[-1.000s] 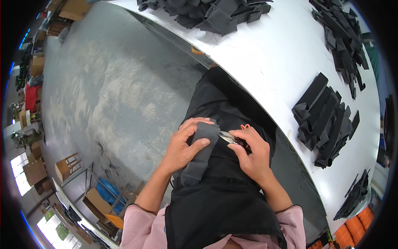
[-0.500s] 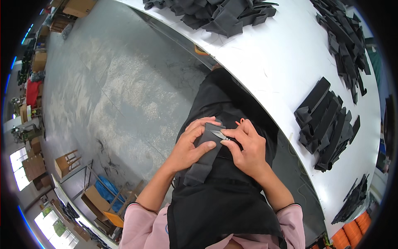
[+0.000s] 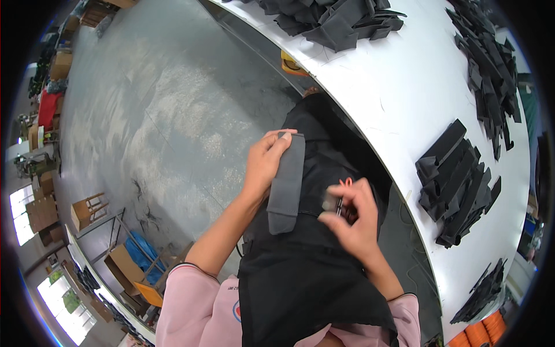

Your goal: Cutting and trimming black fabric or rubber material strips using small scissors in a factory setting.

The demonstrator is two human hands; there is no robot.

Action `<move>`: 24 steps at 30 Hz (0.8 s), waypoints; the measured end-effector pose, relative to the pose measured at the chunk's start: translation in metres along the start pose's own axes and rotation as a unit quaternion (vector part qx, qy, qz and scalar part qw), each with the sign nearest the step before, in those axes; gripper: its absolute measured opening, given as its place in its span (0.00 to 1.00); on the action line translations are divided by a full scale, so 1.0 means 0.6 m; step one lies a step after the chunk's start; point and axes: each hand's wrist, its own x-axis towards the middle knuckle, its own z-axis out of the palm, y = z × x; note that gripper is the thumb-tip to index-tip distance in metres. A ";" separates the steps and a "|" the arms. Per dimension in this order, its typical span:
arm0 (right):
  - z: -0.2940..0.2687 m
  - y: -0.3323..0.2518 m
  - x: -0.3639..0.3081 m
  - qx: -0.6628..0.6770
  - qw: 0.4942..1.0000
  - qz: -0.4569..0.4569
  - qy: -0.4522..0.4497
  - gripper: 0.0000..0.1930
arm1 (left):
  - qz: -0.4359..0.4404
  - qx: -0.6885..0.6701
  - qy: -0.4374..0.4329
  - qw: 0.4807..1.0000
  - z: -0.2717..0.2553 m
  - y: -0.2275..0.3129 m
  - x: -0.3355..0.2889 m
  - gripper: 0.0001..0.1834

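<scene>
Grey cloth [image 3: 287, 179] stays pinched in the left hand [image 3: 263, 165]; the right hand [image 3: 358, 217], clutching snips [image 3: 340, 206], has moved away.

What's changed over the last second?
Left hand moved up the picture, carrying the gray strip, now gripped at its upper end. Snips in the right hand, earlier at the strip, are now apart from it. Nothing released. Unchanged: right hand's hold, dark strip piles on the white table.
</scene>
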 end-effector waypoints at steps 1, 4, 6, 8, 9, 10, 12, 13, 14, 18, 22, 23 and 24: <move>0.008 -0.015 -0.006 -0.016 0.998 -0.055 -0.014 0.21 | 0.006 -0.021 0.006 1.000 0.010 0.004 0.002 0.18; 0.037 -0.026 0.000 -0.113 0.985 -0.130 -0.030 0.21 | 0.079 -0.007 -0.020 0.997 0.031 -0.004 0.010 0.19; 0.049 0.003 0.011 -0.129 0.977 -0.170 0.010 0.20 | 0.074 -0.031 -0.040 0.996 0.035 -0.011 0.021 0.17; 0.042 0.013 0.025 -0.142 0.966 -0.211 0.046 0.18 | 0.069 -0.056 -0.056 0.994 0.036 -0.012 0.021 0.16; 0.035 0.006 0.033 -0.101 0.974 -0.192 0.060 0.15 | 0.040 -0.062 -0.043 0.996 0.028 -0.010 0.005 0.17; 0.028 0.003 0.040 -0.064 0.980 -0.170 0.079 0.13 | 0.012 -0.070 -0.036 0.997 0.023 -0.009 -0.010 0.20; 0.029 0.020 0.053 -0.030 0.990 -0.109 0.086 0.08 | -0.007 -0.042 -0.044 0.998 0.002 -0.024 -0.050 0.22; 0.031 0.026 0.057 -0.019 0.994 -0.075 0.074 0.07 | -0.024 -0.012 -0.045 0.999 -0.006 -0.028 -0.067 0.25; 0.031 0.029 0.060 -0.007 0.997 -0.040 0.062 0.06 | -0.023 -0.011 -0.049 0.998 -0.006 -0.030 -0.075 0.25; 0.035 0.016 0.062 0.006 0.999 -0.023 0.027 0.05 | 0.136 0.055 -0.066 0.987 0.003 -0.004 -0.092 0.21; 0.039 0.043 0.069 0.132 0.989 0.054 -0.025 0.08 | 0.086 0.036 -0.154 0.984 -0.002 0.001 -0.086 0.10; 0.038 0.044 0.069 0.132 0.990 0.053 -0.022 0.08 | 0.063 0.018 -0.146 0.987 -0.001 -0.002 -0.087 0.10; 0.038 0.042 0.067 0.218 0.966 0.133 -0.040 0.09 | 0.038 0.001 -0.136 0.990 -0.001 -0.004 -0.090 0.11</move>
